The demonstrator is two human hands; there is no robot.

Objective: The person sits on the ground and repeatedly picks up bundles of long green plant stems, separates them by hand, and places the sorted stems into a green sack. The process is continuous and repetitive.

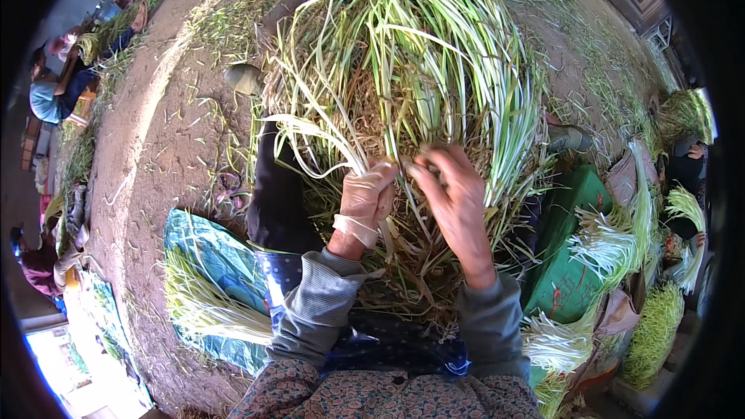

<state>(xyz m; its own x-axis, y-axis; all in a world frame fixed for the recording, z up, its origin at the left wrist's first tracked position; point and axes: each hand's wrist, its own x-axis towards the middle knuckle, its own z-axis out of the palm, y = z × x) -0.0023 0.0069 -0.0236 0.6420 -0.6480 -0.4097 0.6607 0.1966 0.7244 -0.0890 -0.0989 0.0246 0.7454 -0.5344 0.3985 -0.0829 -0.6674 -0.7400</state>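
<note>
My left hand [368, 198], in a thin pale glove, is closed around several pale leafy stalks [332, 142] that fan out to the upper left. My right hand [451, 198] is bare and blurred. Its thumb and fingertips are close to a thin white stem [416, 201] beside the left hand; whether they pinch it cannot be told. Before me rises a large heap of long green-and-white stalks [442, 64], like garlic greens, bent over in an arch. Brown, dry leaves and roots [364, 87] show inside the heap.
At left, trimmed stalks [221, 308] lie on a blue plastic sheet [204, 238]. White-ended bundles [602, 247] rest on a green box [573, 198] at right. Scraps litter the dirt floor [169, 163]. Other people sit at far left [49, 96] and far right [687, 169].
</note>
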